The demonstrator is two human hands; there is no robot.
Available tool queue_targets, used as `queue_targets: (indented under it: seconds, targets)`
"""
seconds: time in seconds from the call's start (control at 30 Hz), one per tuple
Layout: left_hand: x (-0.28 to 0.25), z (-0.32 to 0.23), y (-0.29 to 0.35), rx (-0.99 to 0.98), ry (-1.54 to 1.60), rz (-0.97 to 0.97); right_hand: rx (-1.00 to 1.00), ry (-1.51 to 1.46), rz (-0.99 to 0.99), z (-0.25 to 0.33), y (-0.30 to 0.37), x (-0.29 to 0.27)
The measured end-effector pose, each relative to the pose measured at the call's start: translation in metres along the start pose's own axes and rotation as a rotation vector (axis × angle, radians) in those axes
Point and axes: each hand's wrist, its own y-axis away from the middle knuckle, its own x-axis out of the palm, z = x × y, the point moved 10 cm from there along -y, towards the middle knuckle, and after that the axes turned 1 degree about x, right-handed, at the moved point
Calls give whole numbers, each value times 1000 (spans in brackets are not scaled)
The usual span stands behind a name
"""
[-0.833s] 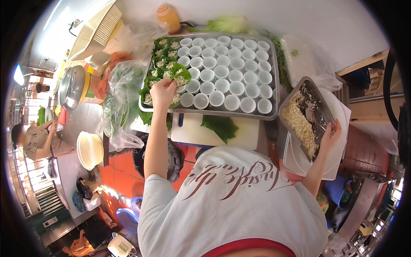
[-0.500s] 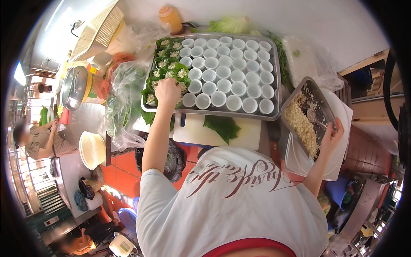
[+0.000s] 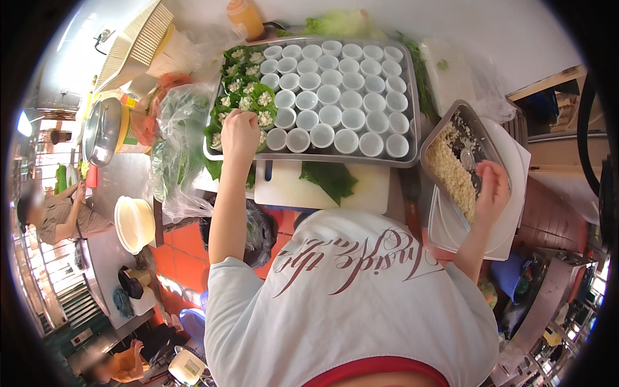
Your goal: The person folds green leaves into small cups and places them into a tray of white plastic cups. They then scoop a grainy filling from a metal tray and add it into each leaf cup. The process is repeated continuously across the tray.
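A large metal tray [image 3: 309, 157] holds rows of white plastic cups [image 3: 322, 135]. Along its left side, several leaf-lined cups [image 3: 264, 99] carry pale chopped filling. My left hand [image 3: 240, 134] is closed in a pinch above the near leaf-lined cups; whatever its fingertips hold is hidden. On the right, a deep metal pan [image 3: 487, 132] contains a heap of pale chopped filling [image 3: 451, 168]. My right hand [image 3: 492, 190] reaches over the pan's right edge, fingers closed round the handle of a spoon [image 3: 467, 157] whose bowl rests in the pan.
A white cutting board [image 3: 284, 187] with green leaves [image 3: 329, 180] lies before the tray. Left stand a plastic bag of leaves [image 3: 177, 142], a metal bowl [image 3: 100, 132] and a cream tub [image 3: 134, 224]. An orange bottle [image 3: 245, 19] stands behind. Other people [image 3: 58, 213] are at far left.
The whole view has shifted slightly. My right hand has moved a little inward over the pan with the spoon. My left hand stays at the near leaf-lined cups.
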Motion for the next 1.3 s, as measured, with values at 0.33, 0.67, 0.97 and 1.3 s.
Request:
queue_targets:
  seconds: [0.33, 0.67, 0.97, 1.3]
  targets:
    - [-2, -13, 3, 178, -185, -207, -17, -148, 444, 40, 24, 115]
    - [9, 3, 11, 72, -157, -113, -136, -45, 939, 46, 95, 219]
    - [-42, -41, 54, 110, 206, -293, -430, 352, 893, 31, 127, 271]
    - [27, -80, 143, -88, 815, 218, 77, -167, 860, 22, 100, 263]
